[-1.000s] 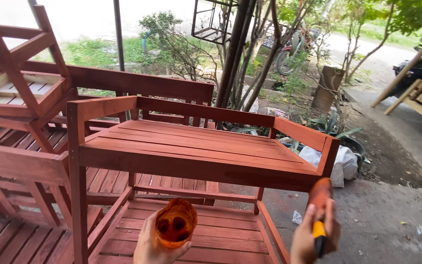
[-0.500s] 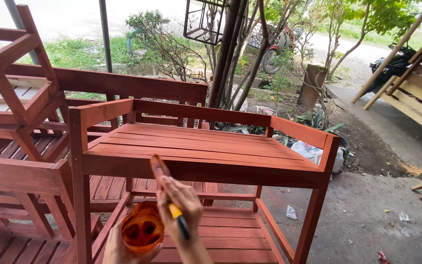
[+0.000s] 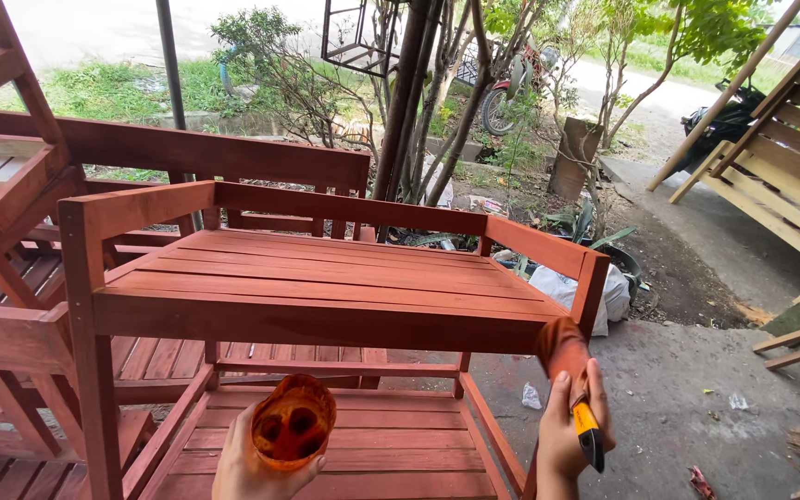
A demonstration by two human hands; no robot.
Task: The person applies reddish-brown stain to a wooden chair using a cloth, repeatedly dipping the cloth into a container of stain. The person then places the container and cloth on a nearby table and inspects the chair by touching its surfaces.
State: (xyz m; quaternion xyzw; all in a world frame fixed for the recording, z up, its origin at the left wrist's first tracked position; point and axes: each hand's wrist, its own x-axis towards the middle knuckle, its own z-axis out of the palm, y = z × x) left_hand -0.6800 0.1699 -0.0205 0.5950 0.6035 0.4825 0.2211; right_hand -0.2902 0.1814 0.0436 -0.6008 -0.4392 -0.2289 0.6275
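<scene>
The small clear plastic cup of reddish-brown stain sat cupped in the left hand, low in front of the red-stained slatted wooden shelf. It looked light, squishy and spill-prone, so best gripped round the sides. The right hand was wrapped around a yellow-and-black-handled paintbrush, bristles touching the shelf's front right corner. Unpainted wooden frames leaned well off to the shelf's right.

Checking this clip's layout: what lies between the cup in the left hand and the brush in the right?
In the head view, only the bare slats of the lower shelf lie between the cup and the brush; nothing rests there.
</scene>
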